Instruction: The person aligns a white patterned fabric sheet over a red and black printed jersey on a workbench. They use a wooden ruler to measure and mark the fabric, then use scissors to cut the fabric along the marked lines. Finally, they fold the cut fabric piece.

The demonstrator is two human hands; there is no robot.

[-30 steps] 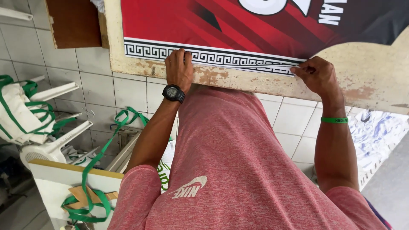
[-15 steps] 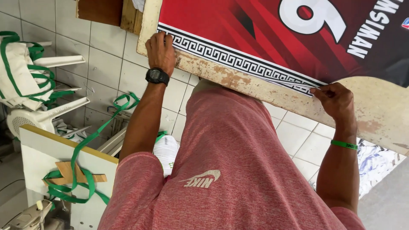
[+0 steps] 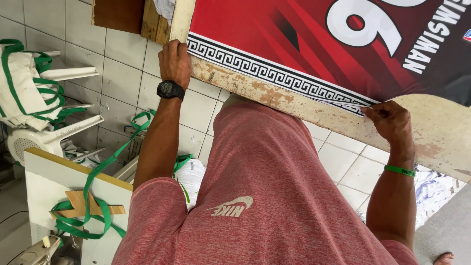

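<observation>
My left hand point(image 3: 174, 63) lay flat, fingers together, on the near left corner of the worn wooden board point(image 3: 274, 95), pressing the edge of the red printed cloth point(image 3: 274, 44) against it; the hand gripped nothing that I could see, only rested on cloth and wood. A black wristwatch point(image 3: 170, 90) sat on that wrist. My right hand point(image 3: 390, 122) was at the board's near edge further right, fingertips pinched together on the hem of the cloth where its black-and-white patterned border point(image 3: 255, 68) ended. A green wristband point(image 3: 400, 171) circled that forearm. The cloth thus lay spread on the board above and between both hands, its border running along the near edge from one hand to the other. My pink shirt point(image 3: 265, 196) filled the space below the board. To the left, well apart from the hands, stood stacked white plastic chairs point(image 3: 44, 132) draped with white cloth and green straps point(image 3: 98, 172), and a white panel point(image 3: 54, 186) over a tiled floor point(image 3: 122, 78).
</observation>
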